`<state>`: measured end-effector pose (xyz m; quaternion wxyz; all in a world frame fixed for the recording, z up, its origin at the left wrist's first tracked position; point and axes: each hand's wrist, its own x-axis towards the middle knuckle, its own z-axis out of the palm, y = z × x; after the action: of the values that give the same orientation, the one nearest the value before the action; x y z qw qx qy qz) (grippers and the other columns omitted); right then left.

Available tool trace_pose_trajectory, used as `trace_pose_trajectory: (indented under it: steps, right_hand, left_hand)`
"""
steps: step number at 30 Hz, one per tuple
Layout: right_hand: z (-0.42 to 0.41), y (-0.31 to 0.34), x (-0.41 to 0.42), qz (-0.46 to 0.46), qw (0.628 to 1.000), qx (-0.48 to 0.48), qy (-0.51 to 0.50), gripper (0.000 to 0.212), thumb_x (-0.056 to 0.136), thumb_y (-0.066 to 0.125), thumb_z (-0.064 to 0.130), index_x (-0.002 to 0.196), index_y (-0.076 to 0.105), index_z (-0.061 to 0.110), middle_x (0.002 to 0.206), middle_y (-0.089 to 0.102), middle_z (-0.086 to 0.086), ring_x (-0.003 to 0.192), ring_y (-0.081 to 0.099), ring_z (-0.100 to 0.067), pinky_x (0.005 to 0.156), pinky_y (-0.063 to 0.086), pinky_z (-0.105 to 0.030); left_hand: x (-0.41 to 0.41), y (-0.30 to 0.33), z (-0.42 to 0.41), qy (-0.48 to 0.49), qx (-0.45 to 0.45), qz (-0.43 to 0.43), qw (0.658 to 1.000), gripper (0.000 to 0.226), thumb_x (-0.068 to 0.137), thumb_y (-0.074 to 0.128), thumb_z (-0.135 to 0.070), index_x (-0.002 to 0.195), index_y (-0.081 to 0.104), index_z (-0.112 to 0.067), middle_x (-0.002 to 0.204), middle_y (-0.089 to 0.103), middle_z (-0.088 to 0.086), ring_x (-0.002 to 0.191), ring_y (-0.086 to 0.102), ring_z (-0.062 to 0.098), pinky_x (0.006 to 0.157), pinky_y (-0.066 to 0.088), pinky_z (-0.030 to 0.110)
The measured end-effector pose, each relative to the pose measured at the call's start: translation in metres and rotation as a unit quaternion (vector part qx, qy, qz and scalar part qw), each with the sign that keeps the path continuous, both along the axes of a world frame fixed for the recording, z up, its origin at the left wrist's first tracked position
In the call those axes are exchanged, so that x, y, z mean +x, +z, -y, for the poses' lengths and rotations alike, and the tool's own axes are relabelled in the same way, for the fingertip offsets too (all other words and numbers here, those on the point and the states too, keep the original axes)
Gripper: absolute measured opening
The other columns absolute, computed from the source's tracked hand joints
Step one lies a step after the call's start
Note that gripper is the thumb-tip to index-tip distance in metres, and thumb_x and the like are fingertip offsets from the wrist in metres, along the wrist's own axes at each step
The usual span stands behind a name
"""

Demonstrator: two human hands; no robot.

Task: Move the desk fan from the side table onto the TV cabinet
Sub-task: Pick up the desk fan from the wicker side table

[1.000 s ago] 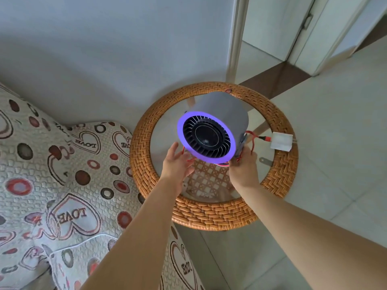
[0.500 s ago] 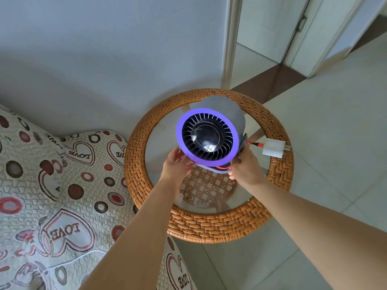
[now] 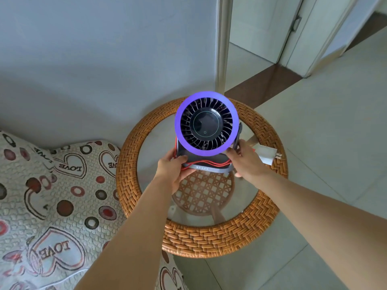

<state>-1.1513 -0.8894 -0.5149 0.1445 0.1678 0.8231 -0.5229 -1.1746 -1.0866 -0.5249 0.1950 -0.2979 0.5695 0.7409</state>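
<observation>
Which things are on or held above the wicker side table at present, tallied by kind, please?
Desk fan: 1
Red cable: 1
White plug: 1
Hands holding the fan: 2, left hand, right hand
Total: 5

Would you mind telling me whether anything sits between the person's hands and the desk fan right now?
Nothing visible does. The left hand and right hand already grip the desk fan at its base, above the side table. Only the red cable wound around the base lies under the fingers. The TV cabinet is out of view.
</observation>
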Motion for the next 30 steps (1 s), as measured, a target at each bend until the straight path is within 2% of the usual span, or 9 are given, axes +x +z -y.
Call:
trace_pose_trajectory:
  steps: [3,6,9,12,16,19,25,26,30]
  right_hand:
    - [0.006,-0.008,0.002,0.042,0.993,-0.096,-0.049,0.028,0.096,0.056,0.016,0.12,0.044,0.011,0.107,0.054,-0.008,0.098,0.064,-0.03,0.073,0.062,-0.04]
    - [0.007,-0.011,0.0,0.016,0.997,-0.057,-0.058,0.027,0.094,0.048,0.0,0.121,0.046,0.002,0.103,0.049,-0.013,0.089,0.053,-0.023,0.069,0.05,-0.03]
    - [0.005,-0.008,-0.001,0.008,0.998,-0.043,-0.054,0.031,0.093,0.046,-0.003,0.123,0.049,0.007,0.108,0.054,-0.018,0.084,0.049,-0.021,0.058,0.039,-0.021]
    - [0.002,-0.001,0.001,0.004,0.998,-0.049,-0.048,0.035,0.092,0.048,-0.004,0.125,0.051,0.008,0.107,0.058,-0.013,0.081,0.055,-0.017,0.062,0.043,-0.02]
    - [-0.003,0.018,0.005,-0.013,0.998,-0.044,-0.041,0.033,0.091,0.051,-0.004,0.122,0.053,0.008,0.105,0.061,-0.011,0.093,0.061,-0.025,0.068,0.047,-0.022]
    - [-0.008,0.042,0.009,-0.031,0.998,-0.036,-0.033,0.027,0.09,0.053,-0.003,0.115,0.057,0.007,0.104,0.062,-0.01,0.087,0.06,-0.019,0.065,0.048,-0.021]
    - [-0.021,0.09,0.02,-0.061,0.997,-0.045,-0.023,0.023,0.091,0.053,-0.003,0.101,0.058,0.017,0.086,0.062,0.007,0.081,0.058,-0.004,0.053,0.042,-0.004]
    - [-0.023,0.096,0.021,-0.061,0.997,-0.045,-0.029,0.023,0.091,0.054,-0.003,0.102,0.059,0.016,0.088,0.063,0.005,0.083,0.061,-0.008,0.059,0.044,-0.006]
    - [-0.03,0.12,0.029,-0.074,0.995,-0.04,-0.059,0.022,0.083,0.059,0.002,0.089,0.064,0.023,0.091,0.069,-0.003,0.09,0.066,-0.024,0.079,0.054,-0.037]
  left_hand:
    - [-0.002,0.002,0.0,0.01,0.015,0.012,1.0,0.049,0.093,0.047,0.012,0.136,0.055,-0.011,0.104,0.068,0.014,0.083,0.07,0.027,0.066,0.063,0.034]
    - [0.0,0.004,-0.002,0.016,0.021,0.013,1.0,0.048,0.091,0.046,0.015,0.133,0.057,-0.006,0.1,0.068,0.016,0.08,0.069,0.027,0.059,0.062,0.031]
    - [0.005,0.006,-0.003,0.035,0.029,0.016,0.999,0.048,0.091,0.045,0.016,0.131,0.059,-0.006,0.097,0.07,0.015,0.077,0.07,0.026,0.057,0.061,0.031]
    - [0.012,0.014,-0.004,0.054,0.046,0.015,0.997,0.051,0.092,0.045,0.016,0.133,0.059,-0.009,0.106,0.07,0.017,0.081,0.071,0.028,0.061,0.063,0.033]
    - [0.02,0.034,-0.006,0.056,0.07,0.01,0.996,0.059,0.092,0.045,0.017,0.139,0.053,-0.016,0.127,0.063,0.019,0.099,0.069,0.035,0.066,0.063,0.037]
    - [0.028,0.053,-0.008,0.052,0.09,0.001,0.995,0.061,0.091,0.044,0.018,0.139,0.053,-0.019,0.131,0.06,0.017,0.11,0.066,0.039,0.067,0.063,0.038]
    - [0.037,0.095,-0.02,0.07,0.117,-0.018,0.99,0.065,0.091,0.045,0.019,0.142,0.051,-0.021,0.126,0.062,0.017,0.101,0.069,0.037,0.068,0.063,0.04]
    - [0.038,0.102,-0.023,0.071,0.114,-0.022,0.991,0.064,0.091,0.046,0.019,0.142,0.051,-0.02,0.122,0.064,0.017,0.1,0.07,0.037,0.07,0.063,0.042]
    - [0.043,0.13,-0.035,0.069,0.109,-0.04,0.991,0.064,0.09,0.045,0.019,0.143,0.051,-0.018,0.12,0.065,0.019,0.095,0.069,0.037,0.072,0.062,0.043]
